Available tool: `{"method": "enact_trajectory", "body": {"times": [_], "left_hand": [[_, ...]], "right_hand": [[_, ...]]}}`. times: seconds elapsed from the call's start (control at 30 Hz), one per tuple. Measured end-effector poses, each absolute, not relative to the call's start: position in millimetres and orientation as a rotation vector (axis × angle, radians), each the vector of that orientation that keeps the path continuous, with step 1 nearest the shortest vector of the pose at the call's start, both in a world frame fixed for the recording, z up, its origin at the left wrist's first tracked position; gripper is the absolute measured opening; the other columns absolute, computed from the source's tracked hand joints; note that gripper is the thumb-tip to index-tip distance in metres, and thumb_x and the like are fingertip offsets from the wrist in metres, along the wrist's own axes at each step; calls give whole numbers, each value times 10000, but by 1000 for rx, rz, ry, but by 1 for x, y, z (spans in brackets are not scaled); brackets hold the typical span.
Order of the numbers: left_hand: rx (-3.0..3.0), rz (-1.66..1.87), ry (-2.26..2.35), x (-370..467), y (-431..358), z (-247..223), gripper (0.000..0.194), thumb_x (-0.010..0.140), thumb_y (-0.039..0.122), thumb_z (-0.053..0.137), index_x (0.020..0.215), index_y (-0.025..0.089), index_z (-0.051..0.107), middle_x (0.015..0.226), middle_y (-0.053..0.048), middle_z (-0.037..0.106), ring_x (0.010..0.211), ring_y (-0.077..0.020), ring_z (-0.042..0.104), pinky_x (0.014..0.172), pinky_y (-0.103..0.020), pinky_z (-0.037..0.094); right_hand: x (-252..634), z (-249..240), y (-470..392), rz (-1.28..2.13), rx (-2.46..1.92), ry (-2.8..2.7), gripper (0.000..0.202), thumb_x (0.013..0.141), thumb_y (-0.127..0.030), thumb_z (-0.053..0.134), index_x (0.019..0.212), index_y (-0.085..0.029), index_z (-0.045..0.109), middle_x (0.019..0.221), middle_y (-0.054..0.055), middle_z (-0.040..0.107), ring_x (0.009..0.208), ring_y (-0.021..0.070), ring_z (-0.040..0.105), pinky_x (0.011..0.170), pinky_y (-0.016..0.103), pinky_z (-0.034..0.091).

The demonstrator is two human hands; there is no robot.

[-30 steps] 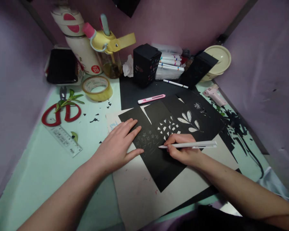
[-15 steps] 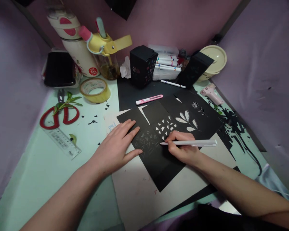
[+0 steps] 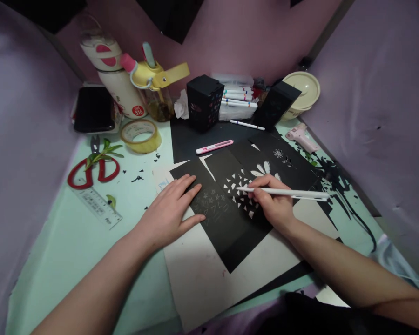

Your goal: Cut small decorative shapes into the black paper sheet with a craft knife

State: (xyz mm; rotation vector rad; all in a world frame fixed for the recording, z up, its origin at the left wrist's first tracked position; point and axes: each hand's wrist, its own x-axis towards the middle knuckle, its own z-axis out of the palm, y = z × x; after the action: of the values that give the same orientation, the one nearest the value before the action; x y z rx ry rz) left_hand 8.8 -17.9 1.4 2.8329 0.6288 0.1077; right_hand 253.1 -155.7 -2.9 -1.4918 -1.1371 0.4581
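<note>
1. Two bare hands work over the black paper (image 3: pixel 237 246), which lies askew on a pale board (image 3: pixel 195 284) at the middle of the surface (image 3: pixel 139 284). The left hand (image 3: pixel 171 204) rests flat on the paper's left edge, fingers slightly spread and holding nothing.
2. The right hand (image 3: pixel 275 202) has its fingers closed around a white pen (image 3: pixel 289 192); the tip is over the cluster of small cut-outs (image 3: pixel 242 186). Whether it touches is hard to tell from this angle.
3. The tip could catch in a cut-out and tear the narrow bridges between the holes, if it were dragged sideways with pressure.
4. The paper could swivel, since the left hand bears on one edge only and the near corner lies unpinned.
5. The pale sketched stars and lines (image 3: pixel 212 204) might smear if the left hand slid inward over them.
6. The pink cutter (image 3: pixel 214 147) lies just beyond the work; a careless reach could brush it, and I cannot see whether its blade is out.
7. Writing: "316" reads clearly on the red label (image 3: pixel 138 110) of the white bottle (image 3: pixel 122 88). Print on the ruler (image 3: pixel 99 207), tape roll (image 3: pixel 143 144) and cream tub (image 3: pixel 293 113) is too small to read.
</note>
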Motion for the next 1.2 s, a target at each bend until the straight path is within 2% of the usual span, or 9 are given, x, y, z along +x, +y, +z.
{"method": "enact_trajectory", "body": {"times": [0.23, 0.37, 0.47, 0.6, 0.7, 0.87, 1.2], "left_hand": [[2823, 157, 633, 8, -18, -1, 728, 922, 654, 455, 1472, 180, 423, 1576, -127, 344, 1452, -348, 312, 1144, -544, 367], [2817, 261, 625, 9, -17, -1, 700, 922, 617, 490, 1450, 158, 450, 1554, -137, 380, 1448, -339, 324, 1148, -528, 372], [2810, 391, 648, 10, -15, 0, 598, 939, 544, 507, 1376, 136, 530, 1478, -146, 482, 1410, -332, 390, 1135, -530, 390], [2770, 672, 651, 11, -14, 1, 375, 952, 392, 524, 1214, 152, 645, 1305, -131, 633, 1289, -299, 536, 1075, -502, 462], [2735, 850, 597, 11, -14, 1, 246, 947, 293, 540, 1087, 162, 694, 1193, -117, 691, 1198, -276, 606, 1028, -475, 497], [2730, 894, 521, 10, -15, 3, 183, 935, 240, 556, 991, 165, 714, 1116, -98, 720, 1153, -261, 631, 1007, -458, 508], [2704, 900, 513, 11, -13, 2, 173, 928, 232, 563, 967, 170, 720, 1103, -90, 725, 1136, -261, 634, 1003, -463, 505]], "right_hand": [[250, 7, -152, 546, -1533, -1129, 12, 821, -218, 653, 818, -212, 662, 672, -19, 658, 584, 130, 595, 541, 247, 468], [250, 4, -154, 503, -1467, -1249, 89, 831, -214, 639, 744, -206, 658, 648, -24, 629, 571, 122, 573, 537, 246, 449], [253, 3, -154, 419, -1474, -1328, 93, 833, -188, 616, 754, -208, 662, 651, -26, 626, 574, 125, 575, 536, 250, 441], [256, 3, -153, 276, -1468, -1343, 87, 838, -176, 594, 814, -212, 670, 743, -7, 669, 661, 145, 618, 613, 270, 476], [257, 3, -152, 269, -1487, -1326, 90, 849, -185, 586, 823, -213, 667, 753, -5, 672, 667, 145, 618, 620, 268, 478], [257, 2, -152, 261, -1477, -1371, 95, 836, -178, 586, 782, -208, 659, 693, -9, 654, 594, 133, 584, 556, 255, 449], [257, 4, -155, 270, -1457, -1482, 112, 845, -187, 570, 805, -197, 674, 633, 0, 641, 525, 135, 562, 501, 253, 426]]}}
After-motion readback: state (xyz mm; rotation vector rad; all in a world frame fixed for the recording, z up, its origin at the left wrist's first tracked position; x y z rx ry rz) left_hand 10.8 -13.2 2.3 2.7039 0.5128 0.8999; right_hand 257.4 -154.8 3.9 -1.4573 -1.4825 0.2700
